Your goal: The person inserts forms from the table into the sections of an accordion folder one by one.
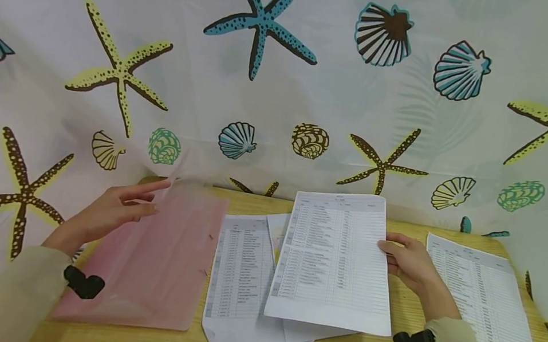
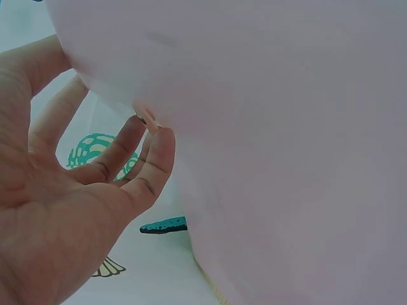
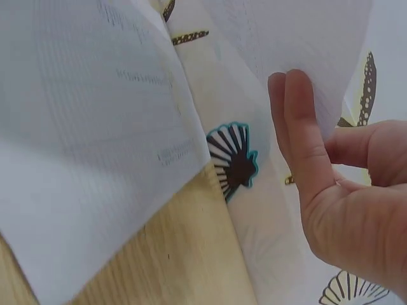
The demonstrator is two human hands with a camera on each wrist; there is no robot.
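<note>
left fingers (image 2: 162,155) in a pinch on filmy pink folder (image 1: 164,255), right fingers (image 3: 305,140) likewise on thin printed sheet (image 1: 335,260)

Head view looks fwd/down, wide; L/R wrist views v. close-up; all share patterned cloth (image 1: 283,100).

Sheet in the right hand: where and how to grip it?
Probably the sheet's right edge, from the right, pinched front and back: it's thin, and in the head view that edge juts past the papers below, where the right hand holds it.
</note>
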